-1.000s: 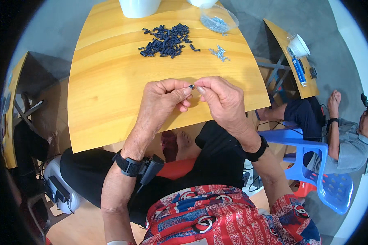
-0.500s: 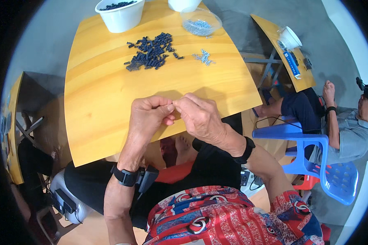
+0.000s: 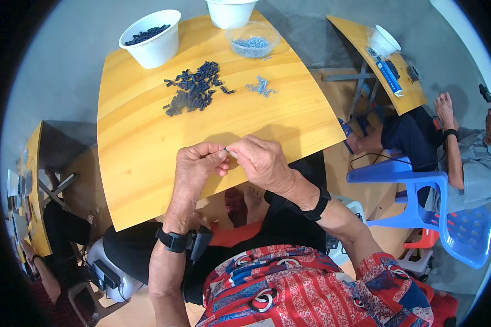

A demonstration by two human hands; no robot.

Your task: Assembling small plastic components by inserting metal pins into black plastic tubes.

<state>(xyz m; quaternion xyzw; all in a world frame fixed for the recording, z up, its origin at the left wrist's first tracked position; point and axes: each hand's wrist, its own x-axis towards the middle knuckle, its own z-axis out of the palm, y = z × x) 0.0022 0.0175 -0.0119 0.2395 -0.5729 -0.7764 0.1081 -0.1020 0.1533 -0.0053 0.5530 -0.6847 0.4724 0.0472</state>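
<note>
Your left hand (image 3: 197,166) and right hand (image 3: 261,162) meet fingertip to fingertip over the near edge of the yellow wooden table (image 3: 131,163). Between them sits one small dark piece (image 3: 227,149), pinched by the thumb and forefinger of each hand; the other fingers are curled in. Only a sliver of it shows, so you cannot tell from here whether it is one part or two being pressed together.

Judging by its fellows in the loose heap of dark pieces (image 3: 193,90) at the far middle of the table, it is a short, stiff plastic stub, very light and smooth enough to slip. It looks best held by its sides near each end, with the pads rather than the nails, and with a firm but small squeeze; it seems too hard to crush, but could easily flick away.

To the right of that heap lies a small scatter of silvery metal bits (image 3: 261,86), thin and shiny. Beyond them stands a clear shallow bowl (image 3: 252,36) with more of the same. A white round tub (image 3: 153,45) at the far left holds more dark pieces, and a second white tub (image 3: 230,12) sits at the far edge. The tabletop is glossy, with pale grain streaks.

To your right, another person's arm (image 3: 453,147) shows beside a blue plastic chair (image 3: 463,229).
</note>
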